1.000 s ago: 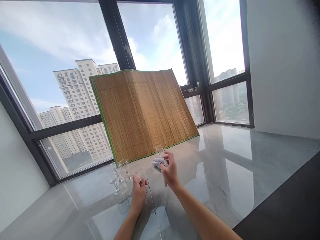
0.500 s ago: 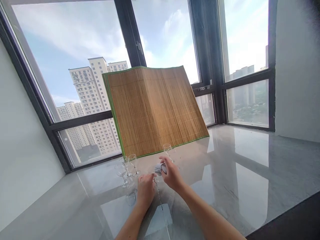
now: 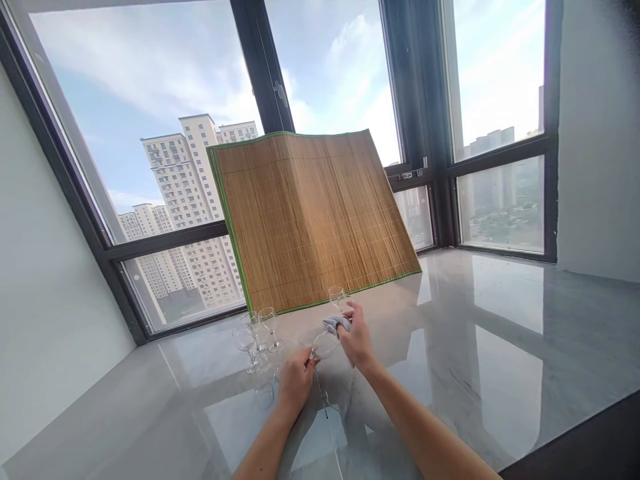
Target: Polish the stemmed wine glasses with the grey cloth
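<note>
Since half a second ago, the right hand [image 3: 356,339] has shifted a little away to the right, taking the bunched cloth [image 3: 335,325] with it, so the bowl of the held glass [image 3: 326,343] now shows in the gap between the two hands. That glass is above the counter [image 3: 450,360], tipped with its bowl toward the cloth; the left hand [image 3: 296,379] has its grip pinching near the stem, though the exact spot is hidden by the fingers. On the right, the grip is closed around the cloth; whether the cloth touches the rim, I cannot tell. My judgement is that a slip is the main danger: a stem held by fingertips gives little purchase, so a push or twist of the cloth against the bowl could turn it loose onto the hard, glossy surface, or strain the thin stem. A lone glass [image 3: 337,293] stands just beyond the right hand, and a careless reach forward could knock it over. Compared with the earlier frame, that glass looks unmoved in front of the bamboo mat [image 3: 315,213], and so do the three stemmed glasses [image 3: 255,333] grouped to the left; earlier the hands nearly met, hiding most of the tipped bowl.
</note>
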### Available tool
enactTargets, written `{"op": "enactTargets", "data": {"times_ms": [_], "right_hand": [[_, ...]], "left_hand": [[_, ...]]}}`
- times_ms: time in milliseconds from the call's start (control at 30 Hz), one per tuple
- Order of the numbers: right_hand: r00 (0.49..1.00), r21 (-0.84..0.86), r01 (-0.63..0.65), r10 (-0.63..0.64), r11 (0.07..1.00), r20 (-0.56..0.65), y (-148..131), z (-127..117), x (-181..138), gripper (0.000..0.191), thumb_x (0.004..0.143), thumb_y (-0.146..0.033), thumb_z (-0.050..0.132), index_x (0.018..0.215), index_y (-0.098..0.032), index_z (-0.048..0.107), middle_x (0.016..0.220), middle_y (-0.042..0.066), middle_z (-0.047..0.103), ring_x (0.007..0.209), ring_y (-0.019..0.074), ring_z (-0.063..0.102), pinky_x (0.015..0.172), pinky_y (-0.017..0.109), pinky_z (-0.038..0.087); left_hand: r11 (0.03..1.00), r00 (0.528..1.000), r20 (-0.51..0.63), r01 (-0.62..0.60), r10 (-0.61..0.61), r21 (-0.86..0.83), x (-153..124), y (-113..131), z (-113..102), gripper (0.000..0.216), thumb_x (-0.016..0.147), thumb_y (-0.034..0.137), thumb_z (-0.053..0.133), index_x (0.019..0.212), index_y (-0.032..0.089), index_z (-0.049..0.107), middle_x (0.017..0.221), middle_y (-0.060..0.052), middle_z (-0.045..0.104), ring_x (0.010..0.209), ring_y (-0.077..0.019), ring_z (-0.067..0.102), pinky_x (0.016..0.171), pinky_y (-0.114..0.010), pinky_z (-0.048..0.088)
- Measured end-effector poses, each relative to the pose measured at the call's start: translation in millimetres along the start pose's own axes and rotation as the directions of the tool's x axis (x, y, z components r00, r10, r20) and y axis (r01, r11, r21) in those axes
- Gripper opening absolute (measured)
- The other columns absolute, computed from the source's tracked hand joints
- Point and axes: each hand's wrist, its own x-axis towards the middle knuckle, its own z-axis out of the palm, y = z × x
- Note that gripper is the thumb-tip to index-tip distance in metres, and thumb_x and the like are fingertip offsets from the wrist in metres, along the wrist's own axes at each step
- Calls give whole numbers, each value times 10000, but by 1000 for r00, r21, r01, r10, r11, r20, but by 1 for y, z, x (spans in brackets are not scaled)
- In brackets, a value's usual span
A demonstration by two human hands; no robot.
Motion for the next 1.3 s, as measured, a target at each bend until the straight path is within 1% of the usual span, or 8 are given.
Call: {"op": "enactTargets", "data": {"times_ms": [167,267,567,700,933,1100,1200,1300], "right_hand": [[1000,50,-8,7,999,25,0,-1,-1,524,693,-164,513,1209,-212,435,923,26,602,802,191,606,769,318,477],[991,63,65,-72,996,111,2,1,-4,520,683,-136,507,1191,-232,449,897,5,602,783,175,595,756,301,466],[913,-57,42,-15,997,408,8,-2,-9,530,541,-54,535,1043,-224,538,693,-48,565,651,151,541,591,242,370],[867,79,-151,93,985,490,0,-3,-10,516,533,-77,580,1026,-222,532,679,-56,579,583,136,531,531,231,378],[856,355,-308,94,883,509,-12,-7,-6,524,640,-225,710,1125,-229,512,792,-21,624,658,162,609,581,272,470],[973,271,39,-99,962,209,-16,5,-16,348,753,-255,634,1077,-239,506,909,38,647,830,213,632,748,347,511],[974,106,215,-221,971,53,-17,9,-20,259,826,-219,542,1083,-239,518,1026,75,644,948,222,615,877,376,477],[972,35,220,-222,975,72,-11,9,-19,347,808,-171,521,1146,-244,493,1026,62,643,925,212,617,868,362,465]], "left_hand": [[993,993,-27,118,-118,6,-1,0,-2,296,875,332,516,1032,211,735,895,-95,732,818,-230,652,749,-307,440],[972,985,-66,169,-160,164,-1,-1,-7,263,851,271,538,1005,204,740,886,-97,730,816,-226,647,747,-300,414],[838,1000,-10,5,0,546,1,-3,-21,298,850,153,474,915,241,751,826,-63,685,900,-237,590,861,-347,382],[837,1000,-3,-22,28,547,2,-3,-24,305,810,101,472,871,235,740,814,-59,667,901,-234,582,854,-340,381],[964,997,-76,6,15,266,3,-1,-16,194,835,295,565,750,225,724,761,-49,684,812,-221,595,765,-302,386],[956,939,-181,279,-291,-86,5,-2,-8,186,770,309,592,697,178,700,609,-7,605,648,-174,539,649,-275,356],[870,883,-187,352,-431,-344,7,-2,-7,294,748,432,630,669,151,658,587,5,573,593,-143,508,599,-264,352],[734,844,-167,326,-510,-596,8,6,-8,428,716,555,676,736,128,671,699,-33,643,663,-152,568,642,-273,421]]}}
